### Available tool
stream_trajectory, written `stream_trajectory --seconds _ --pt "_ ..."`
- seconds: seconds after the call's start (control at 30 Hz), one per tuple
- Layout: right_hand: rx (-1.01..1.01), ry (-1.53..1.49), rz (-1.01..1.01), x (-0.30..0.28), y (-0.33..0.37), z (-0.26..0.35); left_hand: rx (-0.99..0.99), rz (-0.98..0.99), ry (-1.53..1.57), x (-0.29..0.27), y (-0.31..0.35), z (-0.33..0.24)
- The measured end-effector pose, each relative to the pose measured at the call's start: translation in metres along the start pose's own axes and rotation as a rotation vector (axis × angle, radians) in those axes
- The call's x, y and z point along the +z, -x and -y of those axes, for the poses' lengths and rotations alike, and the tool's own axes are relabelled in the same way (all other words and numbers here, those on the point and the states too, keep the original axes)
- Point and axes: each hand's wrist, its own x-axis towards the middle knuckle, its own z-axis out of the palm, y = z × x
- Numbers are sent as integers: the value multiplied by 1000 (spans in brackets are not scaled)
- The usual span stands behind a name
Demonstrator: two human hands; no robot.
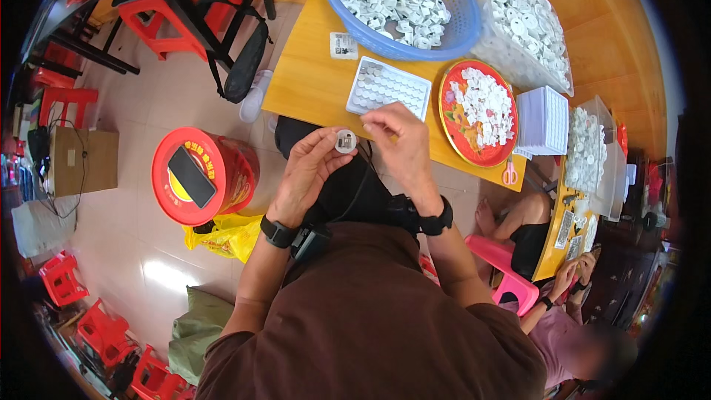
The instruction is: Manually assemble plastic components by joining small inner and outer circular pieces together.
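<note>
Tiled floor (167, 100) all around, yellow table (311, 67) up front. Your left hand (305, 167) is pinching a little round part (345, 141) between thumb and fingers, just off the table's near edge. Your right hand (400, 139) is right beside it, thumb and fingertips pressed together, but can't tell if there's anything tiny in there. Off to your left a phone (192, 176) lies on a red drum (241, 170). Just past your hands sits a white tray (355, 85) with rows of discs (390, 90), and right of that a red plate (453, 122) heaped with white bits (485, 107). Farther back: blue basket (392, 48) and clear bin (511, 63), both full of white parts (392, 11).
</note>
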Motion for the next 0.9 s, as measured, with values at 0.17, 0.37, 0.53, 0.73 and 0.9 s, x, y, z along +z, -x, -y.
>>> stream_trajectory --seconds 0.17,0.37,0.53,0.73,0.9 --pt "-165 58 12 9 19 0 25 -4 1 7 0 2" --pt "-283 125 -15 12 21 -2 55 -3 -34 12 2 3" --pt "-330 154 11 9 22 -2 68 -6 -66 14 3 2" --pt "-298 152 63 10 23 -3 61 -31 -112 11 3 3" --pt "-108 -37 117 7 18 -6 85 -24 -142 12 4 2"
